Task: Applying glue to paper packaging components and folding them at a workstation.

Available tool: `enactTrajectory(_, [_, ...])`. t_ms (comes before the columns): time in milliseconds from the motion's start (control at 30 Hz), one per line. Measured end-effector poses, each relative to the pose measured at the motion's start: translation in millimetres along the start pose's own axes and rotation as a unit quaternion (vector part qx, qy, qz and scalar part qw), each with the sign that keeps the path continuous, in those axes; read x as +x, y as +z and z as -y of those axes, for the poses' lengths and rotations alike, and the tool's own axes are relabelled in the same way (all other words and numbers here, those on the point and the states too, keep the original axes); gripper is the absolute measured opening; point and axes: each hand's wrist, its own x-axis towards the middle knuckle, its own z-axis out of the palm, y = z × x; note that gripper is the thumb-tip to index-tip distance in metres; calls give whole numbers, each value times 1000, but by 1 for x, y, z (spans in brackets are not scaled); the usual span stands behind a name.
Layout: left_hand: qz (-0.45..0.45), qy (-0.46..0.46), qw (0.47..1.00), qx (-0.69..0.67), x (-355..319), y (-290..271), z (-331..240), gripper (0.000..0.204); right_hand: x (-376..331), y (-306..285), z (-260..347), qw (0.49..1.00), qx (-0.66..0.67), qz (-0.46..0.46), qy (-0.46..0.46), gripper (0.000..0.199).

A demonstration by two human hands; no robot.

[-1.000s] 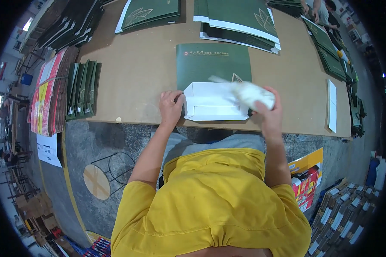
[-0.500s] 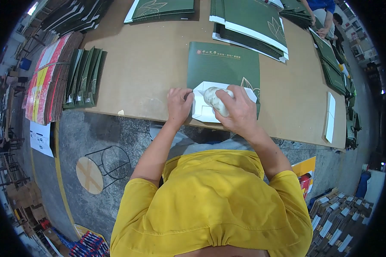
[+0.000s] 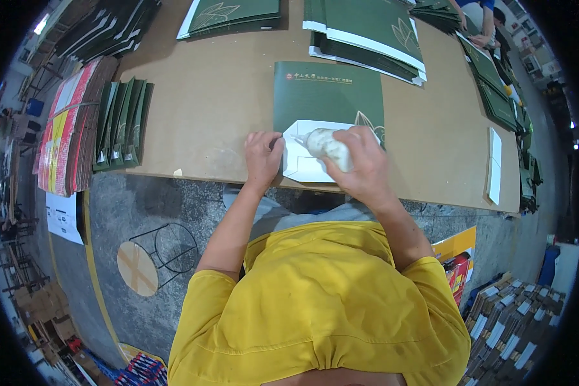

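A green paper bag (image 3: 328,93) lies flat on the table, its white folded bottom (image 3: 302,168) facing up near the front edge. Over that white panel, my right hand (image 3: 361,168) is wrapped round a whitish, smudged squeeze bottle (image 3: 328,147). The bottle is tipped, its narrow nozzle pointing left at the panel's upper left flap; whether the tip touches the paper I cannot tell. My left hand (image 3: 262,161) rests at the bag's left edge, fingers curled and thumb tip against the white fold.
Stacks of green bags (image 3: 367,32) lie along the far side. Several green bags (image 3: 122,122) stand at left beside a strapped bundle (image 3: 67,125). A white folded strip (image 3: 494,166) lies at right. A person's hand (image 3: 482,38) works at far right. A round stool (image 3: 137,268) stands on the floor.
The bottle has tilted over and its nozzle now shows at the upper left flap. My right hand has turned with it. My left hand stays at the bag's edge.
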Motion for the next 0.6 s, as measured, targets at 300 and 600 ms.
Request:
enactTrajectory(300, [4,4,1000,22,2,-8,11,8,-39,-108,-29,960,15,-122,250,44])
enactTrajectory(600, [27,-6,999,30,2,-5,6,13,-56,-97,-37,972,-99,-75,201,41])
